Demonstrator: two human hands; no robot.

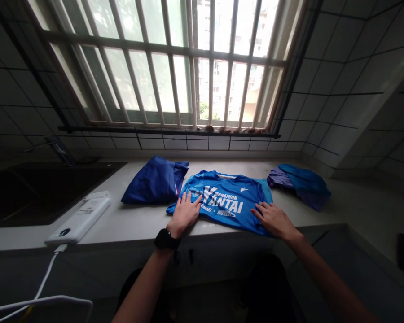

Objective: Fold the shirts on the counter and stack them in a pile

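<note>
A blue T-shirt with white "Marathon Yantai" lettering lies on the white countertop, its collar toward the window and its lower part folded under. My left hand, with a black watch on the wrist, rests on the shirt's left side, fingers spread. On the right side of the shirt lies my right hand, also flat with its fingers apart. Neither hand grips the cloth. Left of the shirt sits a folded dark blue garment. To the right is a loose pile of blue and purple clothes.
A dark sink with a faucet is at the left. By the counter's front edge lies a white power bank with a white cable hanging down. A barred window and tiled walls stand behind.
</note>
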